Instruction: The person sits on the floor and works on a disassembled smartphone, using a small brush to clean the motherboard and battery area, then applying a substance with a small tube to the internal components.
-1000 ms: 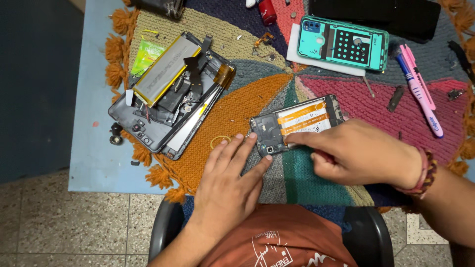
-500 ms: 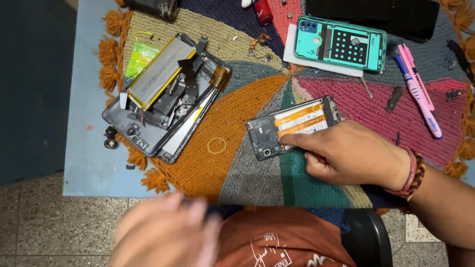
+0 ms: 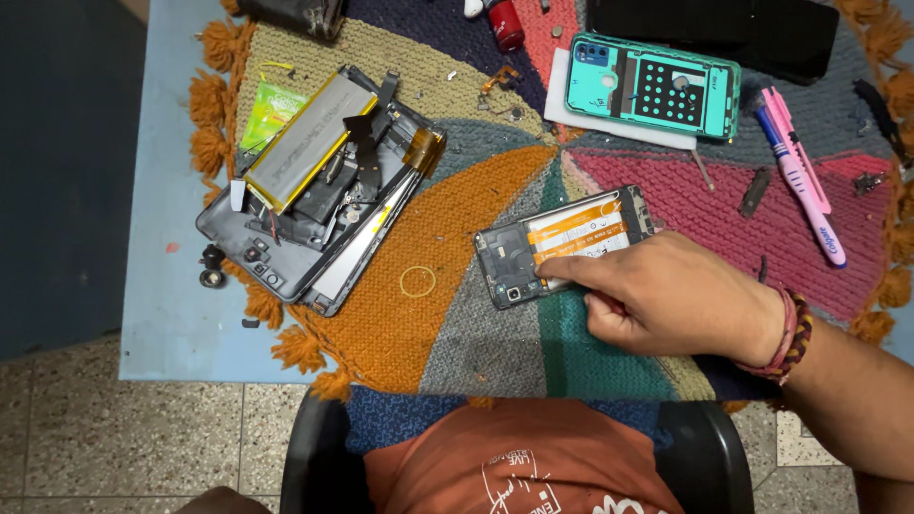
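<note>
A: Where does the opened smartphone [image 3: 564, 245] lie?
B: Mat centre, three o'clock of the dismantled tablet [image 3: 319, 186].
A: Why?
B: Right hand [image 3: 671, 295] presses it flat, steadying; fingers uncurled, gripping nothing. Left hand unseen.

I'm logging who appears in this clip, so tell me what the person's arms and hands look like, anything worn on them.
Only the right hand shows, with a bare forearm and no sleeve, glove or ring visible. At the wrist sit stacked bracelets: a red thread band and a braided cord in dark and yellowish strands. The left hand is out of frame.
</note>
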